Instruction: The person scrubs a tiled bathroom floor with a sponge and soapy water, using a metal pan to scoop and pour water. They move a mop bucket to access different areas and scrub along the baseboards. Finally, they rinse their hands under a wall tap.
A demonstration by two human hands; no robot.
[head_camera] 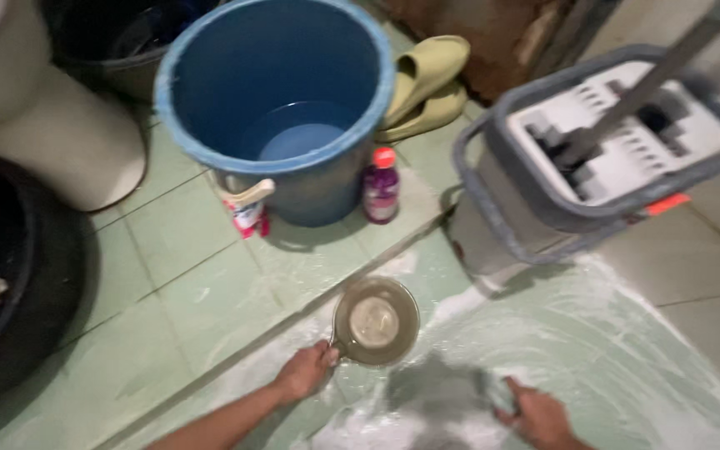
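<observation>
Round translucent brown plastic scoop (375,322) with a short handle, held low over the wet pale green tiled floor (210,283), centre of view, just before a raised tile step. Left hand (306,371) at its handle, fingers wrapped around it, forearm coming up from the bottom edge. Right hand (539,417) low at the bottom right, blurred, fingers curled on a small blurred dark thing; cannot tell what. White suds spread over the floor around both hands and off to the right.

Behind the scoop, on the step: large blue round plastic bucket (277,108) with a little water at the bottom. Just beside its right flank, touching or nearly so, a small purple bottle (382,187) with a red cap and a pale label, upright. At its left front, a white handled bottle with a red-and-blue label (248,208).

Right of those, a grey and white mop bucket (602,150) with a grey mop handle (668,62) slanting out of it. Pair of olive rubber slippers (427,83) leaning behind the blue bucket. White toilet base (43,125) far left, black tub (18,275) at the left edge.

Open wet floor to the right of the hands.
</observation>
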